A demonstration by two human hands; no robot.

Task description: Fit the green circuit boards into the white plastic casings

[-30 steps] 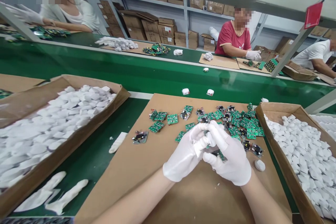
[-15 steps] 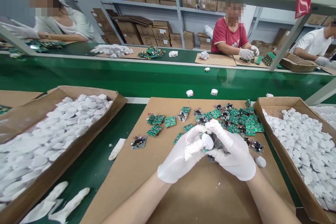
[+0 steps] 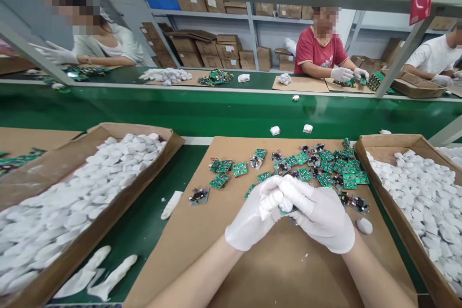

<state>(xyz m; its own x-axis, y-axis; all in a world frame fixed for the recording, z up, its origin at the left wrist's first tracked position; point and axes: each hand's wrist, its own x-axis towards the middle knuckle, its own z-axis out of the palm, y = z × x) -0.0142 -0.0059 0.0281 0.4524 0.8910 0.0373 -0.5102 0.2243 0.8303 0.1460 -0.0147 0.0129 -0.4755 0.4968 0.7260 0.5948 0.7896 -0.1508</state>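
1. Two white-gloved hands meet over the middle of the brown cardboard sheet (image 3: 216, 255) that lies on the green worktop (image 3: 151, 211). The left hand (image 3: 250, 219) and the right hand (image 3: 323, 216) are pressed together.
2. Both sets of fingers (image 3: 303, 193) are curled tight around a small circuit board (image 3: 293, 211). Only a dark green sliver of it shows under the right hand; the gloves hide the rest.
3. A small white rounded piece (image 3: 286, 205) sits between the fingertips, against the board. It is hard to tell from the glove cloth, and I cannot say whether it is a cap or a wrapping.
4. Just beyond the hands, toward the sheet's far right corner, lies a loose heap of circuit boards (image 3: 335, 168). They are flat green squares, some carrying dark round parts. A single board (image 3: 198, 196) lies apart, near the sheet's left edge.
5. A smooth white oval piece (image 3: 364, 225) rests near the sheet's right edge.
6. A left tray (image 3: 137, 128) and a right tray (image 3: 390, 138), both shallow cardboard, flank the sheet. Each is piled with soft-looking white lumps, and the frame cuts off both.
7. Limp white finger-shaped scraps (image 3: 171, 204) lie on the worktop between the left tray and the sheet.
8. Past the worktop's far edge, a glossy green belt (image 3: 216, 110) carries two small white pieces (image 3: 275, 130). Gloved people work across it, but what they hold is too small to make out.
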